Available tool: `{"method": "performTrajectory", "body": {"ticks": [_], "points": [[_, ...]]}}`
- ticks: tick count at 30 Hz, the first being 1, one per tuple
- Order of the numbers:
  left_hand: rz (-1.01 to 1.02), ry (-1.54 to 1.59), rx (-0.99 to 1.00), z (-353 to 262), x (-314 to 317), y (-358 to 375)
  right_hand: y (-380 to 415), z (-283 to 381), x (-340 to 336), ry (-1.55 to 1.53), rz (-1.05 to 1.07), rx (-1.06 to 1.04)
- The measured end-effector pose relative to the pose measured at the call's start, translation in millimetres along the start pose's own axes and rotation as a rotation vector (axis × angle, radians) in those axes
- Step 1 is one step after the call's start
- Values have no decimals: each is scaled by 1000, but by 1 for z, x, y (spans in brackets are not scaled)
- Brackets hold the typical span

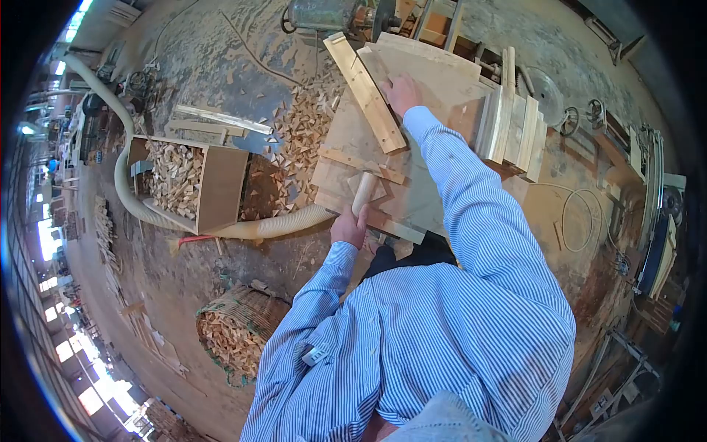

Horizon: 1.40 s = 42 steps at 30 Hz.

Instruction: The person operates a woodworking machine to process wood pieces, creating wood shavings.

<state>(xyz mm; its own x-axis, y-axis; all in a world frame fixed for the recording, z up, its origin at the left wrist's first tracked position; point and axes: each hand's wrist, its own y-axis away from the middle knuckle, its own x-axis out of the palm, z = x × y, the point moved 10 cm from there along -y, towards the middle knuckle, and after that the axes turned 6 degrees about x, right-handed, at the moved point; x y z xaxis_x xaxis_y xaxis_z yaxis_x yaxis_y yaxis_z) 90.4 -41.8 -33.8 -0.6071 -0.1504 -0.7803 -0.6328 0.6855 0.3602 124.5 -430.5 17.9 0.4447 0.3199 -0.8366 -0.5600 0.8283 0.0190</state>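
My left hand (pixel 349 227) is closed around the lower end of a pale round wooden handle (pixel 363 191), at the near edge of a machine table (pixel 431 173). A flat wooden strip (pixel 362 165) lies across the table just beyond the handle. Farther up, my right hand (pixel 403 94) rests low over the tabletop with its fingers curled, their tips against the edge of a long wooden board (pixel 364 92). That board lies aslant and has dark holes or bolts in it. Whatever sits under my right fingers is hidden.
Small triangular wood offcuts (pixel 302 136) cover the floor left of the table. A wooden box (pixel 224 184) and a woven basket (pixel 239 317) hold more. A ribbed hose (pixel 283 222) runs in from the left. Stacked boards (pixel 512 136) stand at the table's right, and a motor (pixel 328 15) is beyond it.
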Motion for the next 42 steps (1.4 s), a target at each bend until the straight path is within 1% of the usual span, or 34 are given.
{"method": "performTrajectory", "body": {"ticks": [1, 2, 4, 8, 13, 16, 22, 26, 28, 32, 35, 37, 42], "points": [[14, -9, 3, 0, 2, -2, -8, -3, 7, 4, 29, 44], [15, -10, 2, 0, 2, -3, -14, -2, 11, 3, 30, 45], [8, -29, 14, -1, 2, -2, -19, -1, 17, -67, 4, 54], [13, -21, 15, -1, 2, -3, -29, -4, 23, -86, -23, 74], [-5, -23, 34, -4, 0, -5, -34, -6, 24, -106, -66, 26], [11, -22, 22, -5, 0, -7, -37, -8, 26, -136, -32, 44], [15, -17, 27, -10, 0, -15, -44, -9, 19, -146, -73, 33], [58, 2, 6, -21, 2, -32, -63, -13, 12, -147, -59, 50], [31, -9, 13, -28, 2, -42, -76, -19, 14, -142, 15, 90], [27, -13, 23, -47, 4, -69, -106, -32, 9, -178, 16, 110], [14, 8, 10, -55, 9, -90, -130, -39, 4, -163, -3, 78], [-63, 6, 74, -70, 3, -103, -145, -44, 2, -172, -8, 64], [-48, -3, 58, -91, -1, -125, -174, -52, 0, -166, -8, 68]]}}
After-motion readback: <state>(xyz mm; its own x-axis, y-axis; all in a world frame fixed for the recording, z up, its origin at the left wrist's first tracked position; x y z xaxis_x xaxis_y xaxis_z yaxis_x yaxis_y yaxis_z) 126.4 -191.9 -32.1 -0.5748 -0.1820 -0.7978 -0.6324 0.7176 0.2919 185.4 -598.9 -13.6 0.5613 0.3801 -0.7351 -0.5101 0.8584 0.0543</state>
